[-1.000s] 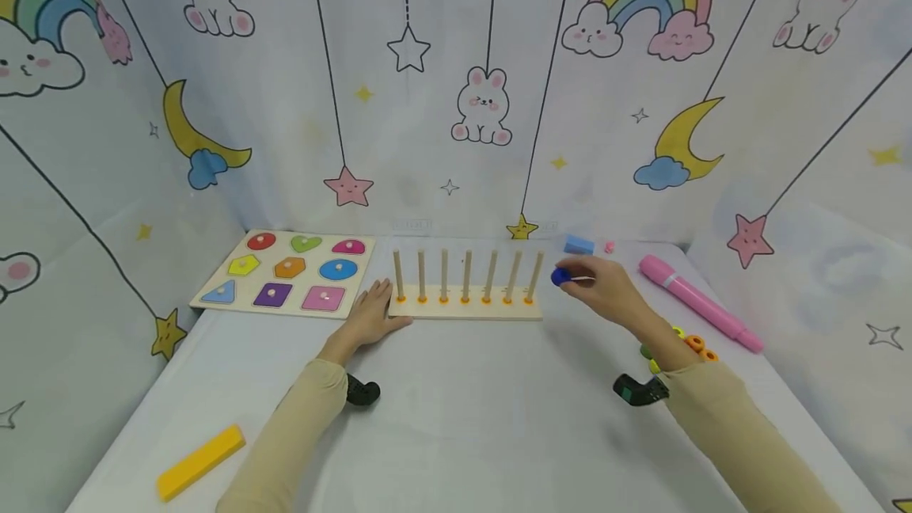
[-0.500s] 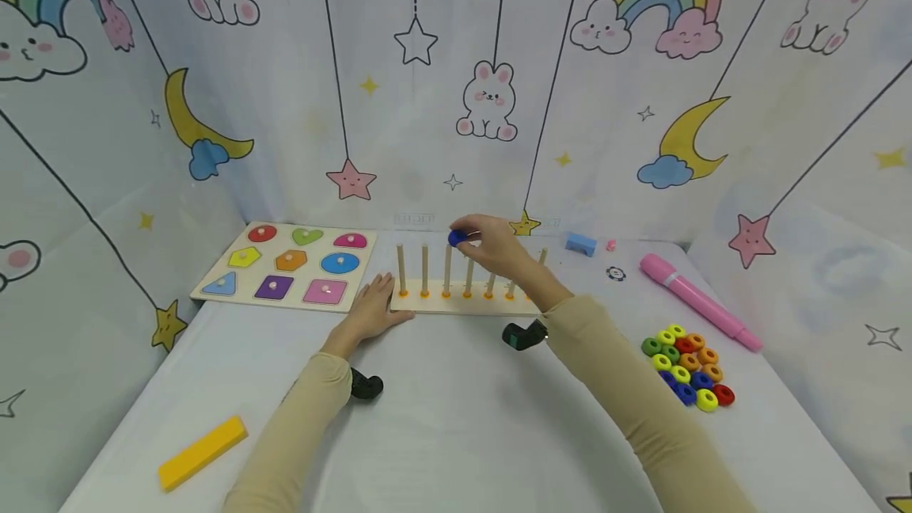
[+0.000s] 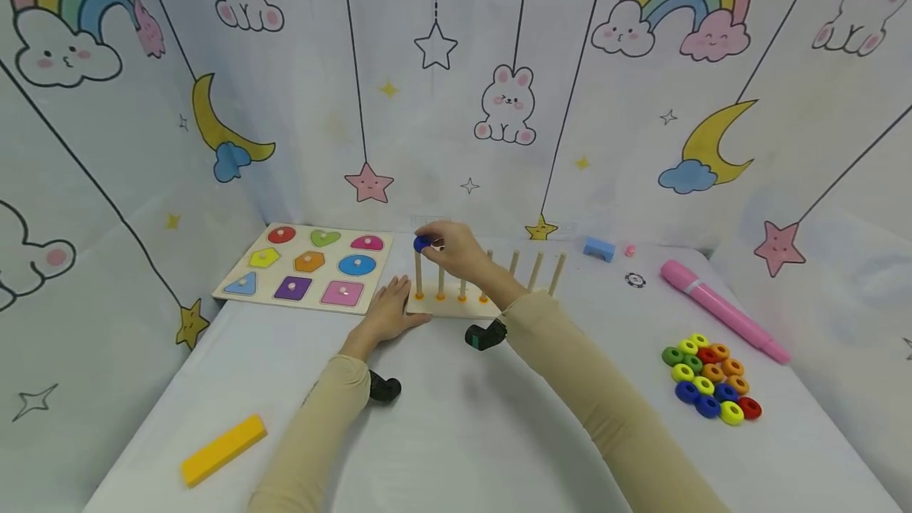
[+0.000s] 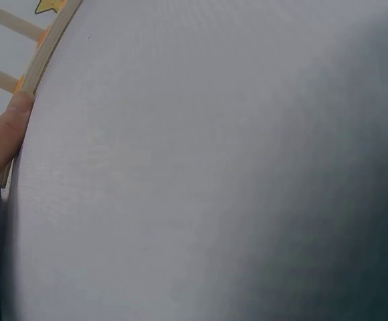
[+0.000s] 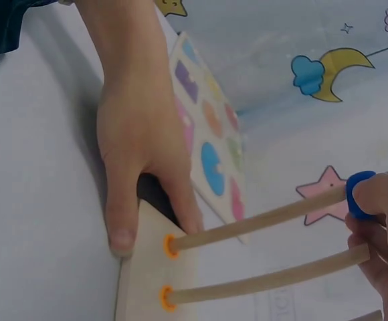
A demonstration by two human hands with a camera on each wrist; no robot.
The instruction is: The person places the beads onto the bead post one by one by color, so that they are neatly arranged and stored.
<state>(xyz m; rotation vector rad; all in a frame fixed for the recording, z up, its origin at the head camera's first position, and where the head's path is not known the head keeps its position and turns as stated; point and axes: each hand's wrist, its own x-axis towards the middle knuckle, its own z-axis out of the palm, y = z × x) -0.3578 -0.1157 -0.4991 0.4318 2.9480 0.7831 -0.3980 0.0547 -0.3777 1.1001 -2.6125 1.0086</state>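
Currently, my right hand (image 3: 456, 250) pinches a blue ring (image 5: 361, 194) at the tip of the endmost peg (image 3: 419, 275), toward nine o'clock on the wooden base (image 3: 438, 309); whether the peg sits in the hole I cannot tell. My left hand (image 3: 388, 313), thumb spread from fingers, rests against that end, and should keep it steady. Best practice, I judge: level the ring, centre it, then loosen the pinch. Loose rings (image 3: 712, 373): four o'clock.

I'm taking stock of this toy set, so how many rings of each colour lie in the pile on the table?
Yellow rings: 5
Orange rings: 4
Blue rings: 3
Green rings: 2
Red rings: 2
Total visible: 16
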